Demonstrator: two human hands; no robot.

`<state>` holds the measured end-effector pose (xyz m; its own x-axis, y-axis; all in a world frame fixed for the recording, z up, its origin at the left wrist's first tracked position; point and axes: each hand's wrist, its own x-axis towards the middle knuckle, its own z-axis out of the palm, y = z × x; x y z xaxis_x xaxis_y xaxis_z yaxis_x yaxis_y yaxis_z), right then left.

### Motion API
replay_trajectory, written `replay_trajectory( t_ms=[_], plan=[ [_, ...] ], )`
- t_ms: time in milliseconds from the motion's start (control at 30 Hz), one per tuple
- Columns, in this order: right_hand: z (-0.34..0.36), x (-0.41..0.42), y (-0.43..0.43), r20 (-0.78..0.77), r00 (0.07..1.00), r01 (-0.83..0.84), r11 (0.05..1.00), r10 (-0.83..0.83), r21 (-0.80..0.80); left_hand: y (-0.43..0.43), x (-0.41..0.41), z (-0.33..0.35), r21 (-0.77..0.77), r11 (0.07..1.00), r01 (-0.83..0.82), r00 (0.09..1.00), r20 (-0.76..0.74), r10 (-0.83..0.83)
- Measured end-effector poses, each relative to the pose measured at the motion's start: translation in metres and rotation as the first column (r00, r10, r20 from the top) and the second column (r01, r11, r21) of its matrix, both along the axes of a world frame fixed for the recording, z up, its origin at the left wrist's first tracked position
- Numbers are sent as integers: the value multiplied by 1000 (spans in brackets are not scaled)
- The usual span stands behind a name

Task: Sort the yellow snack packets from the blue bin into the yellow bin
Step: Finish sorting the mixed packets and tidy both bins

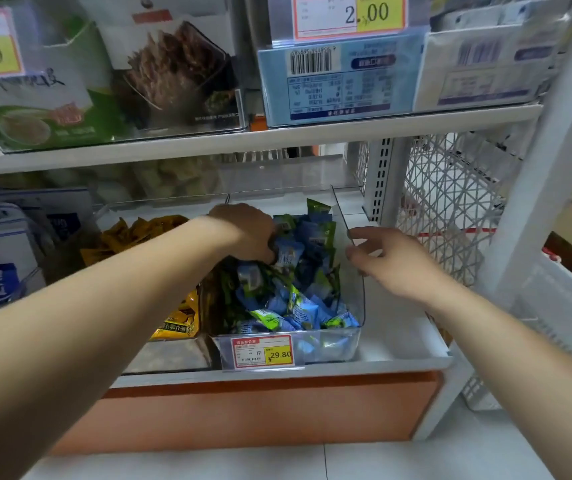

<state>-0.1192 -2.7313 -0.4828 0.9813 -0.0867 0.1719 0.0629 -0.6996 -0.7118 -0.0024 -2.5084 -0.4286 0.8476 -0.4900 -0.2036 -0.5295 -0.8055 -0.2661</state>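
Where my left forearm crosses the shelf, the yellow snack packets (139, 233) lie heaped in the yellow bin (170, 356), left of and below my left hand (243, 233). That hand is sunk knuckles-up among the blue and green packets (298, 299) in the blue bin (329, 344), fingers curled down out of sight; I cannot tell what they grip. A price tag (262, 351) hangs on that bin's front. My right hand (392, 261) is at its right wall, fingers loosely bent, forefinger and thumb at the edge; whether they pinch it I cannot tell.
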Motion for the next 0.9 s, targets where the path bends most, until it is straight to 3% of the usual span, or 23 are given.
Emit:
replay_trajectory(
  t_ms=[67,100,167,233,400,467,600,800,900],
  plan=[
    [1,-1,1,-10,1000,7,1000,-7,-14,-6,3,8,49,999,18,996,84,-22],
    [1,-1,1,-17,1000,7,1000,-8,-13,-11,3,8,-14,999,46,993,105,-44],
    [2,0,2,-21,1000,11,1000,-11,0,-29,3,3,-287,951,118,990,105,-92],
    [3,0,4,-15,1000,8,1000,-9,-7,-51,1,-9,-500,848,176,983,41,-179],
    [6,0,3,50,999,10,1000,-10,-2,-69,13,-55,-584,811,-27,960,-242,-143],
    [5,-1,1,36,999,11,1000,-10,-24,-64,19,-65,-563,826,-5,970,-205,-133],
    [4,0,-2,50,998,28,996,-23,-89,-41,32,-53,-334,925,181,967,-109,-228],
    [1,3,-3,27,1000,11,997,-9,-80,-19,34,-11,-7,989,148,981,-128,-148],
    [1,3,0,33,999,18,999,-17,-51,-42,28,-4,-44,995,90,991,-93,-94]
  ],
)
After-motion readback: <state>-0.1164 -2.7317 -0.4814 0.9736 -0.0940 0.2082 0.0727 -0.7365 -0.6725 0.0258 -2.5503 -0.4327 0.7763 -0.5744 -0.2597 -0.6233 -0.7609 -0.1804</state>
